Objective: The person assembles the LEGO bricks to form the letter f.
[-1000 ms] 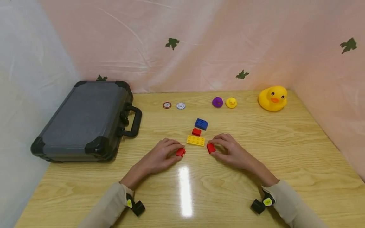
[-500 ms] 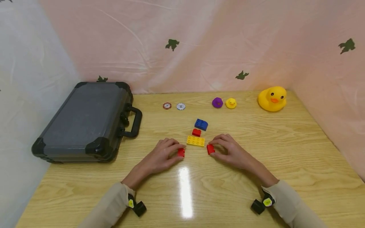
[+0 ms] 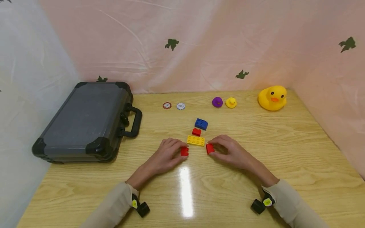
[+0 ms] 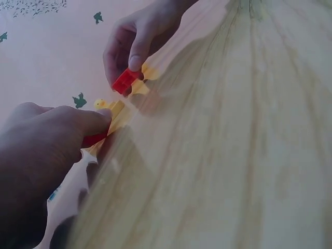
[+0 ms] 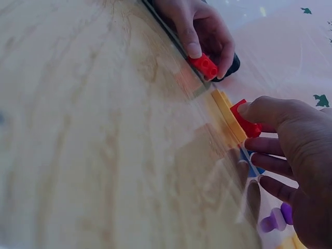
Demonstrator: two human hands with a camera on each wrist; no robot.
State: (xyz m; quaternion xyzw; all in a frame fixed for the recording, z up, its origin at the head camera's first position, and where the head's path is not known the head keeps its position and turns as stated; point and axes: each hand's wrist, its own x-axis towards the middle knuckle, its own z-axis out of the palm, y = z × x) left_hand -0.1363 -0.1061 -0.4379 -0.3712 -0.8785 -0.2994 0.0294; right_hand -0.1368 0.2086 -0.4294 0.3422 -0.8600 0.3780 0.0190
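Head view looks down; close, low wrist views share both held bricks.

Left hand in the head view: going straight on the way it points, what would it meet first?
Probably the yellow brick, just beyond the red brick the left hand pinches; depth is unclear, so it might pass over.

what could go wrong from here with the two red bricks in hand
1. The studs on the studded red plastic brick in the left fingers face the hollow red plastic brick in the right fingers; brought together askew, they may not lock.

2. The rectangular yellow plastic brick lies just beyond both hands, so an inward move could knock it into the loose red plastic brick behind.
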